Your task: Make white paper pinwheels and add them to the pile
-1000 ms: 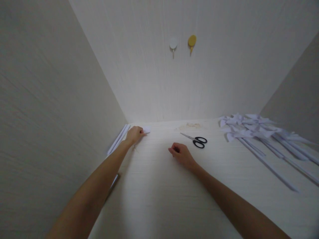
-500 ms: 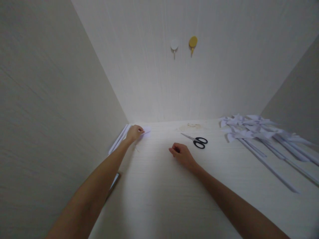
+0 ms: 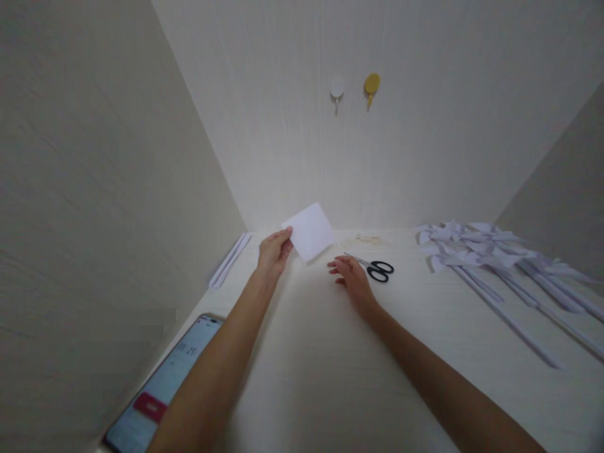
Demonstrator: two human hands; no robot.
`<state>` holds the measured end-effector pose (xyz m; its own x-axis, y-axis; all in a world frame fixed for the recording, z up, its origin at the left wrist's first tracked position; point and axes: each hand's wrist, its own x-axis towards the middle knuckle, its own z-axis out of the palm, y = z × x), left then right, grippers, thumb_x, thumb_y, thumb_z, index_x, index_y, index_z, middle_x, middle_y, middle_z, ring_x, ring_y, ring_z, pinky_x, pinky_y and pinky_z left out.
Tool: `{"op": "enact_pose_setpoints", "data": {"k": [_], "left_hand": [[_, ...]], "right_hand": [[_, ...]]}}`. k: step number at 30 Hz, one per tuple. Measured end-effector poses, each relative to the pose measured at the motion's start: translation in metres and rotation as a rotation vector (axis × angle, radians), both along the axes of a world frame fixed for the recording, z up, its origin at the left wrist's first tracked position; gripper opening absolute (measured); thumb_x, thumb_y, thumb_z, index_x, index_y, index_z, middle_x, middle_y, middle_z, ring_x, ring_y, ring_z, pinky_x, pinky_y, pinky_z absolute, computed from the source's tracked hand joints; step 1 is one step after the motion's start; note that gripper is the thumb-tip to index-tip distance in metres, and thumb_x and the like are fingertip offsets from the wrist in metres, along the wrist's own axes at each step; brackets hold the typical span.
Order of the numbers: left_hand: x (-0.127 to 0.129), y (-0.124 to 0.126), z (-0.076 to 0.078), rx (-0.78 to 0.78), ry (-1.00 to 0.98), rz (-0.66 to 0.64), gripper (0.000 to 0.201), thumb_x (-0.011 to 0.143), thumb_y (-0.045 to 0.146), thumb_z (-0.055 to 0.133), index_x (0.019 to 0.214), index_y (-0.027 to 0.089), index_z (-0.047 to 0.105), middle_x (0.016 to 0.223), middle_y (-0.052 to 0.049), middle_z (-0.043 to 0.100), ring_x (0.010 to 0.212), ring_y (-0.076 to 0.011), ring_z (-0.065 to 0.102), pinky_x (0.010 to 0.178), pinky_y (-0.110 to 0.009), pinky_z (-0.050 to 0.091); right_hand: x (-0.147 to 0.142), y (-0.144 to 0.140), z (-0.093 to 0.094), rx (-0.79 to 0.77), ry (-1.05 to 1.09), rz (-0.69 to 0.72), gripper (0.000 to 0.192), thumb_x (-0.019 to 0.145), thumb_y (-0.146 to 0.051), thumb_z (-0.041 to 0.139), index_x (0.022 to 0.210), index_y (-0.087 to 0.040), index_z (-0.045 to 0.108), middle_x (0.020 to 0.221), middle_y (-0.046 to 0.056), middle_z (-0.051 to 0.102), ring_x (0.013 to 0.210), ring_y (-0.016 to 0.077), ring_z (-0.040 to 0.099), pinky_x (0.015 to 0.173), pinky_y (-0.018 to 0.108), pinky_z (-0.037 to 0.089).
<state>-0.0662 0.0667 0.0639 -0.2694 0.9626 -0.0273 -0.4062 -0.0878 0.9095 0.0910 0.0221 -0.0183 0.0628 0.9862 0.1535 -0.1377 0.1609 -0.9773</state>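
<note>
A square sheet of white paper (image 3: pixel 310 232) is pinched by one edge in my left hand (image 3: pixel 276 249), raised and tilted above the table (image 3: pixel 302 352). My right hand (image 3: pixel 350 275) holds nothing; its fingers are apart and point toward the paper without touching it. Just beyond the right hand lie black-handled scissors (image 3: pixel 380 270), their blades partly hidden by its fingers.
Several white paper pinwheels (image 3: pixel 481 248) on paper sticks lie at the right. White paper rolls (image 3: pixel 229 260) rest along the left wall. A phone (image 3: pixel 179 365) lies partly under my left forearm. A white hook (image 3: pixel 336 88) and a yellow hook (image 3: pixel 372 83) are on the back wall.
My left hand has lifted the paper off the table and moved it right. The fingers of my right hand have opened from a curl. More of the phone shows.
</note>
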Motion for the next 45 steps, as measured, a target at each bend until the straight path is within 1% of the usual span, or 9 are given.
{"op": "enact_pose_setpoints", "data": {"k": [5,9,22,25,29,31,35,39,45], "left_hand": [[0.024,-0.024,-0.055,-0.146,-0.157,-0.071,0.012,0.06,0.011,0.062,0.054,0.013,0.052,0.056,0.0,0.056,0.051,-0.0055,0.051,0.056,-0.018,0.045],[0.019,-0.03,-0.073,-0.029,-0.044,-0.033,0.02,0.051,0.017,0.068,0.052,0.014,0.048,0.051,0.004,0.05,0.051,-0.0057,0.05,0.057,-0.02,0.045],[0.013,-0.032,-0.078,0.003,0.192,-0.174,0.019,0.049,0.024,0.069,0.06,0.013,0.058,0.054,0.0,0.056,0.049,-0.0095,0.051,0.052,-0.023,0.043],[0.007,-0.032,-0.077,0.01,0.218,-0.333,0.018,0.047,0.021,0.069,0.057,0.014,0.056,0.056,-0.001,0.059,0.05,-0.0105,0.053,0.05,-0.022,0.042],[0.006,-0.032,-0.073,0.022,0.177,-0.534,0.029,0.048,0.021,0.07,0.075,0.015,0.062,0.068,-0.004,0.064,0.057,-0.014,0.058,0.055,-0.025,0.044],[0.007,-0.032,-0.074,0.005,0.201,-0.516,0.025,0.051,0.026,0.069,0.071,0.013,0.062,0.064,-0.004,0.063,0.054,-0.0136,0.057,0.052,-0.025,0.043],[0.007,-0.028,-0.078,0.009,0.269,-0.348,0.021,0.053,0.03,0.068,0.052,0.014,0.055,0.049,0.001,0.055,0.041,-0.0087,0.047,0.041,-0.021,0.034],[0.002,-0.024,-0.078,0.036,0.258,-0.22,0.019,0.053,0.028,0.068,0.052,0.015,0.053,0.047,0.003,0.051,0.041,-0.0083,0.044,0.04,-0.02,0.032],[0.004,-0.025,-0.075,0.031,0.209,-0.175,0.016,0.052,0.024,0.067,0.054,0.015,0.054,0.047,0.003,0.05,0.041,-0.0082,0.044,0.043,-0.021,0.034]], "right_hand": [[0.005,0.006,-0.006,0.001,0.127,-0.123,0.032,0.065,-0.043,0.055,0.086,-0.019,0.049,0.077,0.0,0.057,0.063,0.0107,0.054,0.054,0.022,0.044],[0.011,0.006,-0.01,0.057,-0.04,-0.204,0.028,0.065,-0.043,0.056,0.068,-0.015,0.055,0.059,-0.001,0.054,0.051,0.0095,0.048,0.048,0.022,0.04],[0.016,-0.006,0.0,0.021,-0.186,-0.29,0.03,0.064,-0.044,0.057,0.063,-0.015,0.056,0.043,-0.005,0.045,0.036,0.0078,0.037,0.036,0.021,0.028],[0.021,-0.004,-0.002,0.053,-0.248,-0.259,0.029,0.066,-0.044,0.055,0.068,-0.015,0.057,0.044,-0.004,0.045,0.038,0.0074,0.035,0.037,0.02,0.026],[0.025,0.001,-0.008,0.068,-0.372,-0.054,0.029,0.063,-0.042,0.058,0.065,-0.014,0.059,0.049,-0.001,0.051,0.041,0.0088,0.039,0.039,0.022,0.028],[0.025,0.0,-0.009,0.092,-0.414,-0.02,0.027,0.066,-0.041,0.056,0.071,-0.014,0.059,0.054,0.0,0.054,0.044,0.0103,0.042,0.041,0.023,0.031],[0.027,-0.007,-0.003,0.403,-0.531,-0.257,0.022,0.079,-0.027,0.042,0.089,-0.016,0.058,0.081,0.006,0.057,0.072,0.016,0.052,0.06,0.028,0.042],[0.028,-0.012,-0.001,0.72,-0.824,-0.259,0.026,0.077,-0.011,0.039,0.079,-0.021,0.063,0.098,0.007,0.054,0.095,0.0192,0.048,0.079,0.037,0.037],[0.026,-0.012,-0.007,0.799,-1.075,-0.185,0.025,0.071,-0.008,0.05,0.071,-0.028,0.065,0.098,0.001,0.058,0.097,0.02,0.046,0.084,0.042,0.028]]}}
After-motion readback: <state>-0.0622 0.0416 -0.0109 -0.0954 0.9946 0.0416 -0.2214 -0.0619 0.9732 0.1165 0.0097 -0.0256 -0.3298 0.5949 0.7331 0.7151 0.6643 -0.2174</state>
